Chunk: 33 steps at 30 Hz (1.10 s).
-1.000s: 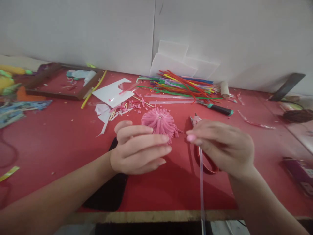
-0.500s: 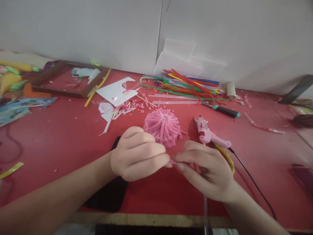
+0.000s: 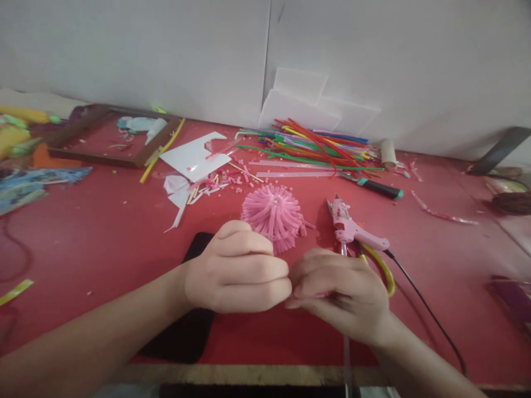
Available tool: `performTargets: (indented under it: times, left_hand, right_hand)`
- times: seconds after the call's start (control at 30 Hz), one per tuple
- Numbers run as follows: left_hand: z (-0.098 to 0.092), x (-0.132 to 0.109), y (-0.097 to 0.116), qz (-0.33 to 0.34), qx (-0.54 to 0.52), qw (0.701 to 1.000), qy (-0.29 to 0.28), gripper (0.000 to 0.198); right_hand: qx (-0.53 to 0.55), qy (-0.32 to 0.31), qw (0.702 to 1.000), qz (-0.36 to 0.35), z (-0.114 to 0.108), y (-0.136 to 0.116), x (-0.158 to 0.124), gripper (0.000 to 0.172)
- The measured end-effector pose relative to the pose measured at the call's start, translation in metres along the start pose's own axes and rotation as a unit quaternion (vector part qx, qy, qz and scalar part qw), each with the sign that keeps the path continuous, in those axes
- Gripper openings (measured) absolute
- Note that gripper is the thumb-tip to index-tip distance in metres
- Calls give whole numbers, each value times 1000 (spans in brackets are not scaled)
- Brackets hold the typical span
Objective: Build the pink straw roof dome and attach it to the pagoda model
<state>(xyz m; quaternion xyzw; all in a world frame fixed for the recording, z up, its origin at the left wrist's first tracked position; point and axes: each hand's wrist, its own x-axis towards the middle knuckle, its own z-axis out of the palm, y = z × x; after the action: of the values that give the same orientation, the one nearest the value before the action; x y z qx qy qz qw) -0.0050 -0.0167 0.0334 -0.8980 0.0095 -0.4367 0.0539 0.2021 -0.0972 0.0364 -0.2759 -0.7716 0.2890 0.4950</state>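
Observation:
Near the table's front edge, my left hand [image 3: 240,271] is closed with its knuckles up, its fingertips hidden. My right hand [image 3: 340,293] meets it, thumb and fingers pinched together. Between the hands is a short pink pipe cleaner [image 3: 319,295], mostly covered; only a bit shows under the right fingers. Just beyond them stands a dome-shaped bundle of pink pipe cleaners [image 3: 274,213], its strands fanning out from the top. A pink glue gun [image 3: 352,229] lies beyond my right hand, a clear glue stick [image 3: 347,359] running down from it. Under my left wrist lies a black phone [image 3: 182,337].
Colourful pipe cleaners [image 3: 311,146] are heaped at the back beside a cutter with a black-and-teal handle [image 3: 379,188] and a cardboard tube [image 3: 388,153]. Pink clippings and a white card [image 3: 194,157] lie left of them. A brown frame [image 3: 97,160] sits further left. The glue gun's cord [image 3: 427,309] runs right.
My hands have drawn together, and the pink pipe cleaner that showed between them is now mostly covered. The view has shifted slightly.

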Motion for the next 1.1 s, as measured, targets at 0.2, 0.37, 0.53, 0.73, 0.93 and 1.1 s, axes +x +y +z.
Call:
performTargets:
  times: [0.2,0.37,0.53,0.73,0.93,1.1]
  left_hand:
    - [-4,2,-6,15,15,1000,-15,13]
    - [-3,-3,-9,-17,17,1000,5,16]
    - [-3,-6,-11,-27,19,999,3,17]
    - [-1,-6,-9,-94,16,995,12,9]
    - [23,-15,-13,-307,6,949,69,108]
    - [33,-19,-12,-343,-65,936,47,92]
  right_hand:
    - [16,-15,1000,-7,-7,1,-1,10]
    - [1,-58,998,8,-15,2,-5,32]
    - [-6,-59,998,-2,-20,2,-2,29]
    - [-27,31,999,-14,-21,2,3,21]
    - [-191,157,969,-25,-17,10,-9,44]
    - [-306,170,934,-76,-9,10,-6,49]
